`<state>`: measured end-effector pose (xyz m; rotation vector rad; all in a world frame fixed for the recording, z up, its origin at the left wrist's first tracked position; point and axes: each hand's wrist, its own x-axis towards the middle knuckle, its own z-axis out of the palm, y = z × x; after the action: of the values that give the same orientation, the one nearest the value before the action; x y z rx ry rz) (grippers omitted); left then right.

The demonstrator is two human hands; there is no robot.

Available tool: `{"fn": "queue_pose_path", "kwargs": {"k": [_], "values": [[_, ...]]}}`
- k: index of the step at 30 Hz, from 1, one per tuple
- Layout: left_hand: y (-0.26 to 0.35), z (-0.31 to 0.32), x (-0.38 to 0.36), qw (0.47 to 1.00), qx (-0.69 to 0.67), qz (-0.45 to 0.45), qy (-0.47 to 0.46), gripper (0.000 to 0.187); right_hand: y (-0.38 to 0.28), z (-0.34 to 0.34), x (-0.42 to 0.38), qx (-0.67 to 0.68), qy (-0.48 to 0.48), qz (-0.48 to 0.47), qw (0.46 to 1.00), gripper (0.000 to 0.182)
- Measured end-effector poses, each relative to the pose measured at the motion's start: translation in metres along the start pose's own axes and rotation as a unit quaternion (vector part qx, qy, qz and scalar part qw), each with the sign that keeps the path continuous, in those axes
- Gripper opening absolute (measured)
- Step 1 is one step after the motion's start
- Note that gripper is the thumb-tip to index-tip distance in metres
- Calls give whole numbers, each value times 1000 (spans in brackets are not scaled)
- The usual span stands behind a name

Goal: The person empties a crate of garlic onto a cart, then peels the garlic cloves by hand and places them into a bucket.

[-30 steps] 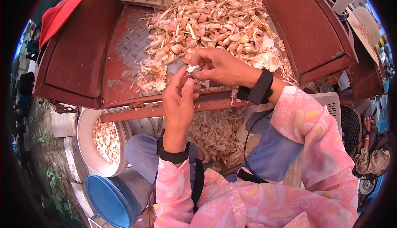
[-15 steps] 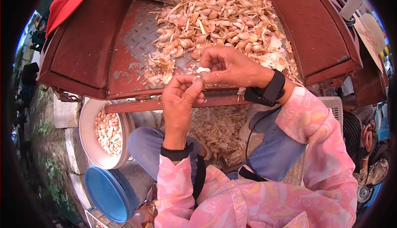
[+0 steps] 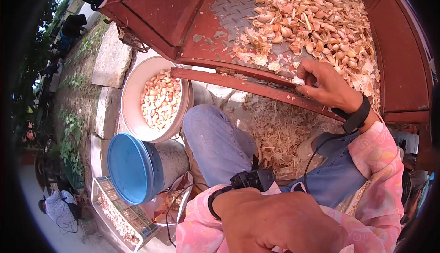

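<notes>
My right hand (image 3: 323,84) is at the red truck bed's edge, thumb and fingers pinched around a small whitish garlic piece (image 3: 299,79); whether it is a clove or peel I cannot make out. Behind it lies a heap of unpeeled garlic cloves (image 3: 321,28) among loose skins. My left hand (image 3: 279,221) is close to the camera at the bottom, over my pink sleeve, back of the hand up. Its fingers are mostly hidden at the lower edge. To the left, a white bucket (image 3: 132,104) contains many garlic cloves (image 3: 160,99).
A blue-lidded bucket (image 3: 130,168) stands below the white one. Beside it is a crate (image 3: 119,211) with skins inside. Garlic skins (image 3: 279,143) cover the ground between my legs. The red bed rail (image 3: 256,88) runs in front of my knees. A person (image 3: 62,211) is at far left.
My left hand has left my right hand and come back toward my body, close to the camera. My right hand stays pinched at the bed edge. The view has turned left.
</notes>
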<state>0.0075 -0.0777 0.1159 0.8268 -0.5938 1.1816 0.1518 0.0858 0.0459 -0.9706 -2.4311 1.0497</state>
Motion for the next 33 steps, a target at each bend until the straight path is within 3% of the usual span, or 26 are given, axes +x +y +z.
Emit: {"fn": "queue_pose_path", "kwargs": {"k": [4,6,7,10,12,13,15,16,17,19,20,21,23,25,27,28,29,30,31,33], "values": [[-3,8,-7,999,10,25,36,18,-11,2,0,-26,-2,-41,999,21],[0,0,-16,986,161,-12,-45,29,-11,4,0,-64,1,-43,997,21],[0,1,-17,985,165,-12,-44,29,-12,4,0,-63,0,-47,997,21],[-5,8,-14,990,131,5,-49,30,-16,6,1,-71,-4,-48,996,21],[-13,21,-7,995,-48,73,37,17,-17,7,1,-73,-7,-48,996,21],[-14,17,-5,996,-47,73,35,17,-15,7,1,-74,-6,-49,996,21],[-12,4,-1,982,-113,65,-136,17,-10,8,-1,-79,13,-71,994,21],[4,5,-11,996,59,34,-51,18,-12,8,-2,-79,12,-71,994,21],[32,11,-23,973,228,2,38,26,-16,8,-3,-29,10,-38,999,21],[95,10,-25,931,333,-29,151,8,-18,5,-5,18,13,-7,1000,21],[102,20,-35,831,431,73,344,10,-19,5,-8,44,30,-18,998,21],[132,8,-57,719,548,83,419,19,-19,6,-11,70,47,-29,996,21],[162,-17,-89,420,735,-22,533,32,-23,7,-15,115,44,-31,992,21],[147,-32,-94,392,760,-100,509,38,-31,13,-14,160,34,-34,986,20],[102,-43,-82,609,556,-144,548,40,-39,21,-11,159,30,-157,974,19],[80,-54,-77,702,443,-174,530,39,-42,24,-9,157,26,-154,975,19],[60,-65,-72,779,322,-200,498,37,-44,28,-6,139,19,-211,968,18],[43,-74,-72,832,237,-175,471,34,-45,29,-4,119,13,-266,956,17],[33,-83,-73,874,148,-149,437,31,-46,26,-4,115,13,-264,958,17],[34,-94,-75,880,122,-136,439,29,-45,22,-5,87,10,-225,970,19]]}}
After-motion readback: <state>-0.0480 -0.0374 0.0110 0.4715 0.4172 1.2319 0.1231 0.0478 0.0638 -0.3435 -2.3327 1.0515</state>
